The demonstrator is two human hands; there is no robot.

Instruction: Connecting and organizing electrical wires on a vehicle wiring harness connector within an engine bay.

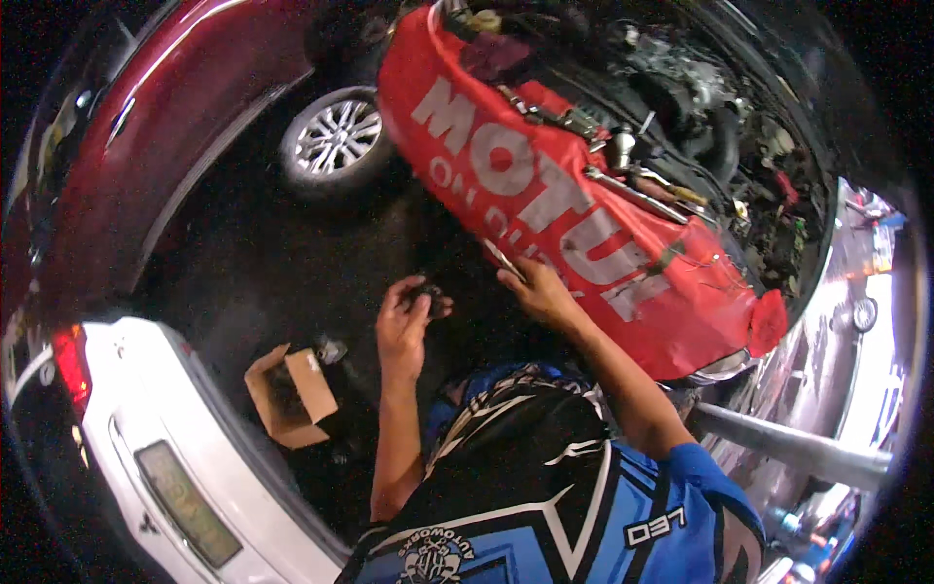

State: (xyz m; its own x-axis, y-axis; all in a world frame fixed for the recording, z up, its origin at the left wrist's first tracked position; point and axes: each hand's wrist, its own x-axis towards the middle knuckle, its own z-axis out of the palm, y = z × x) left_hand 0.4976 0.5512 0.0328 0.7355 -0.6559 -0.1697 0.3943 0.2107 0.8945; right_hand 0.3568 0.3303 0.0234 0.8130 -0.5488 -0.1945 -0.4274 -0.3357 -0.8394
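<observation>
My left hand (397, 329) is raised over the dark floor, its fingers curled around a small dark part (428, 292) whose kind I cannot make out. To its right, my right hand (543, 294) grips a slim silver metal tool (500, 257), pointing up and to the left; its working end is not clear. That hand is close to a red fender cover (584, 238) with white lettering, draped over the front of a car with an exposed engine bay (696, 117). Several hand tools (637, 193) lie along the cover's upper edge.
An open cardboard box (313, 386) stands on the floor at left, beside a small metallic piece (332, 350). A white car's rear (126, 389) fills the lower left. Behind are a maroon car (122, 165) and a silver-spoked wheel (339, 138). A thick grey bar (788, 443) extends at right.
</observation>
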